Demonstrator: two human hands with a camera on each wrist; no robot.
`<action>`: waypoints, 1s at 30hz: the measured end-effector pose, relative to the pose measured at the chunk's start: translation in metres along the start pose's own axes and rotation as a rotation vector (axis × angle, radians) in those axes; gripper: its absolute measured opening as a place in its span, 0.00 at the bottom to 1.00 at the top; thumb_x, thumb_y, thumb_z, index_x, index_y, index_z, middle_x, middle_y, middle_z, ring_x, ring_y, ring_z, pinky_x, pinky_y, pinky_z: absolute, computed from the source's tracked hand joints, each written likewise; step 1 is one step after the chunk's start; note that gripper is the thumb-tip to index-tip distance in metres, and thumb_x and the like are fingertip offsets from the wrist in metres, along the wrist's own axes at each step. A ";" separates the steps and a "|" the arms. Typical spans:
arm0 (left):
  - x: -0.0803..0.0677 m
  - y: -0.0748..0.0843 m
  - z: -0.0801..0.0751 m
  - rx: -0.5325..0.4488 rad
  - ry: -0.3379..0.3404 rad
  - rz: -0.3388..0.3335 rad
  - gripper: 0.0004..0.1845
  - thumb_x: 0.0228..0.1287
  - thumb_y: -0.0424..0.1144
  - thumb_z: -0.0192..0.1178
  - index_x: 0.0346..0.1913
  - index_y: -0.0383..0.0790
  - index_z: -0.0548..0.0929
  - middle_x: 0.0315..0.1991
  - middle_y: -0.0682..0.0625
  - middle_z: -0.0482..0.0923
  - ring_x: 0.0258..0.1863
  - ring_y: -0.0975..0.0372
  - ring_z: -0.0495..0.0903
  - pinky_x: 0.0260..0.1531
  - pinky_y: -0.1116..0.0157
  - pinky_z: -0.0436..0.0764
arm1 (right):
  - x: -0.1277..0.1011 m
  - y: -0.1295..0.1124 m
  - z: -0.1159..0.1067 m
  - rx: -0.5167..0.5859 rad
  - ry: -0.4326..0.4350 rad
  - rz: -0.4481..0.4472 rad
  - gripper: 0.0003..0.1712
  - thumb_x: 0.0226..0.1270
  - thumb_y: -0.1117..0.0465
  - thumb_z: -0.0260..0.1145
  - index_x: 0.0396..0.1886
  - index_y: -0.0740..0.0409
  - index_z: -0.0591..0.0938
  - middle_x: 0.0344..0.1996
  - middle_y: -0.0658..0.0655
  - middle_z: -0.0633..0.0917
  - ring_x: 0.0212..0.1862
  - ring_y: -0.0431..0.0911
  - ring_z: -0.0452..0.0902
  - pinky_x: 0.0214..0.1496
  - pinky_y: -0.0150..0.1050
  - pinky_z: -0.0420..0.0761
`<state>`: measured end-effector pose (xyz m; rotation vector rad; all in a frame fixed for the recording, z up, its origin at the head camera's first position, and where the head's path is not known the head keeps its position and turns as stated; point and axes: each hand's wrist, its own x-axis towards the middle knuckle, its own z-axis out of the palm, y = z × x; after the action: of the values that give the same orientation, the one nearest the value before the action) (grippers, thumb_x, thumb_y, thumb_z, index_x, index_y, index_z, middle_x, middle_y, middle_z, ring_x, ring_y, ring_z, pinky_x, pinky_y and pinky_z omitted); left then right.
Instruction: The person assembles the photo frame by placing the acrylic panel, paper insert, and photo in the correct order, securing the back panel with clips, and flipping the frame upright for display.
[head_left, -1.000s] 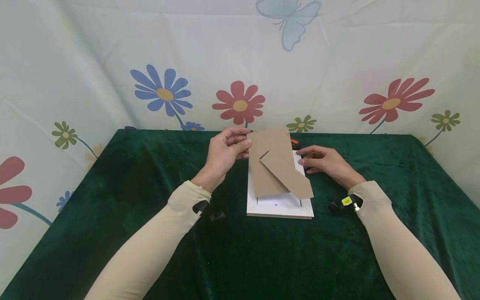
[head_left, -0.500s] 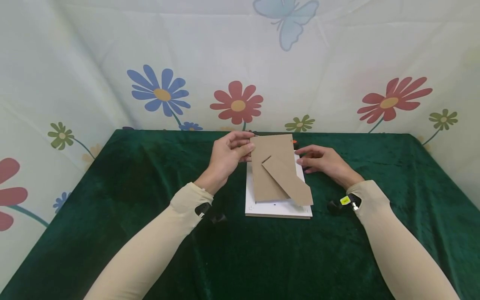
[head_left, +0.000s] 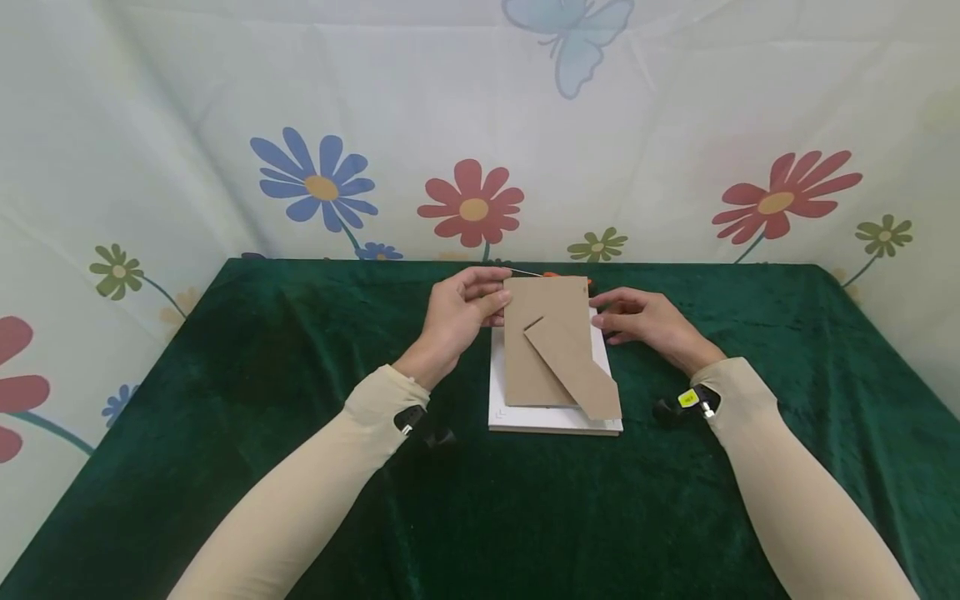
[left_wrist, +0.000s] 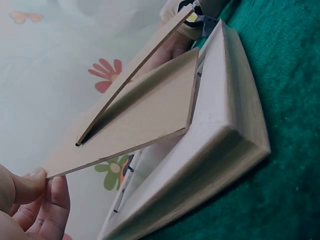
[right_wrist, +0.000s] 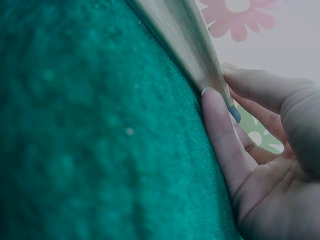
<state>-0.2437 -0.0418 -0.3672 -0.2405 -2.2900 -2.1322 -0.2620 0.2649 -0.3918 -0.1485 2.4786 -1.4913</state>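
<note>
My left hand (head_left: 459,321) pinches the upper left edge of a brown picture-frame backboard (head_left: 517,367), thumb on top. An angled easel leg (head_left: 577,367) stands slightly off the board. Beneath lies a white picture frame (head_left: 498,417), face down, with small dark metal tabs (left_wrist: 131,164) along its recess. In the left wrist view the backboard (left_wrist: 145,125) slopes, its lower end at the recess and its pinched end raised. My right hand (head_left: 648,325) grips the frame's far right side, thumb against the upper edge, a finger (right_wrist: 222,130) along the wooden side (right_wrist: 185,40).
Behind the frame lies a partly hidden tool with a thin shaft and an orange-and-black end (head_left: 589,283). Dark green velvet cloth (head_left: 300,350) covers the table. A flowered white backdrop (head_left: 660,125) rises beyond the far edge.
The backboard has come down and toward me over the frame, now covering more of its opening. My left hand moved slightly right and down with it; my right hand stays at the frame.
</note>
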 end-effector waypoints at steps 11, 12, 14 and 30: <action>0.001 -0.002 0.004 0.002 -0.015 -0.003 0.16 0.74 0.32 0.67 0.61 0.43 0.87 0.48 0.48 0.89 0.42 0.55 0.88 0.45 0.64 0.88 | 0.001 -0.004 0.000 0.017 -0.009 0.003 0.30 0.76 0.53 0.73 0.72 0.58 0.78 0.59 0.65 0.83 0.55 0.55 0.83 0.52 0.38 0.87; 0.001 -0.003 0.004 0.005 -0.017 -0.004 0.16 0.74 0.32 0.67 0.61 0.43 0.87 0.48 0.48 0.89 0.42 0.56 0.88 0.45 0.64 0.88 | 0.000 -0.004 0.000 0.017 -0.011 0.003 0.30 0.76 0.53 0.73 0.72 0.58 0.78 0.59 0.65 0.83 0.55 0.55 0.83 0.52 0.38 0.87; 0.001 -0.004 0.005 0.012 -0.021 -0.008 0.16 0.74 0.33 0.67 0.61 0.43 0.87 0.48 0.48 0.89 0.42 0.56 0.88 0.45 0.64 0.88 | 0.000 -0.004 0.000 0.017 -0.012 0.003 0.30 0.76 0.54 0.73 0.72 0.58 0.77 0.60 0.65 0.83 0.56 0.55 0.83 0.52 0.39 0.87; 0.004 -0.012 0.005 0.012 -0.037 -0.036 0.16 0.74 0.32 0.67 0.62 0.41 0.87 0.48 0.47 0.88 0.42 0.56 0.89 0.45 0.65 0.87 | -0.001 0.000 -0.001 -0.006 -0.003 0.012 0.35 0.72 0.45 0.75 0.73 0.54 0.77 0.61 0.61 0.82 0.56 0.55 0.83 0.55 0.37 0.86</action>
<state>-0.2485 -0.0376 -0.3786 -0.2420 -2.3439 -2.1487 -0.2610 0.2657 -0.3911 -0.1362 2.4773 -1.4779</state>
